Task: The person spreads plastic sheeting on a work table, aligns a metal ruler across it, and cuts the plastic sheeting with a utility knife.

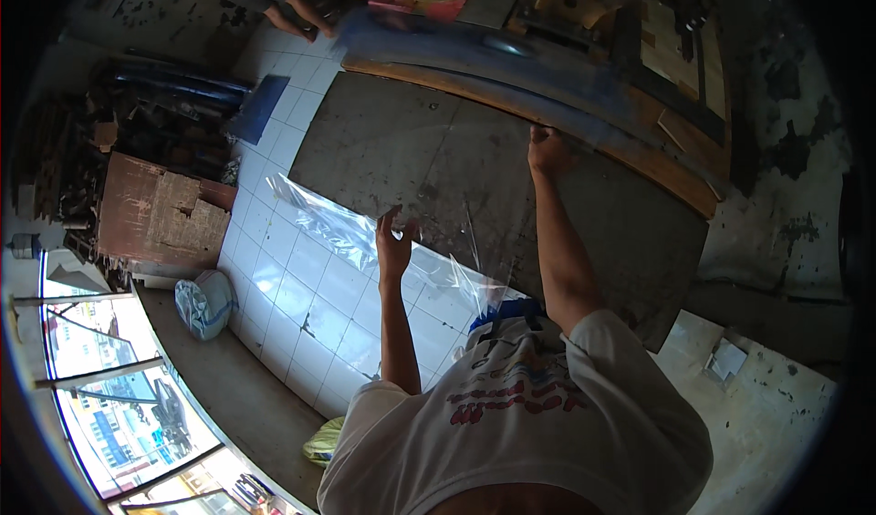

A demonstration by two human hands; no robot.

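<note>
A dark grey table top (401, 141) lies in front of me. Clear plastic film (338, 228) hangs crumpled along its near left edge and reaches toward my waist. At that edge my left hand (394, 249) is open, its thumb and fingers curved apart beside the film, with nothing visible between them. My right hand (549, 153) reaches across the table to the far side, closed beside a long wooden strip (438, 83). What its fingers hold, if anything, is too small to make out.
Behind the strip a long bluish shape (474, 45) is blurred. Another person's legs (292, 13) show at the top left. Broken boards (160, 209) are stacked at the left, near a white sack (205, 303) by the windows. White tiles (301, 305) cover the floor.
</note>
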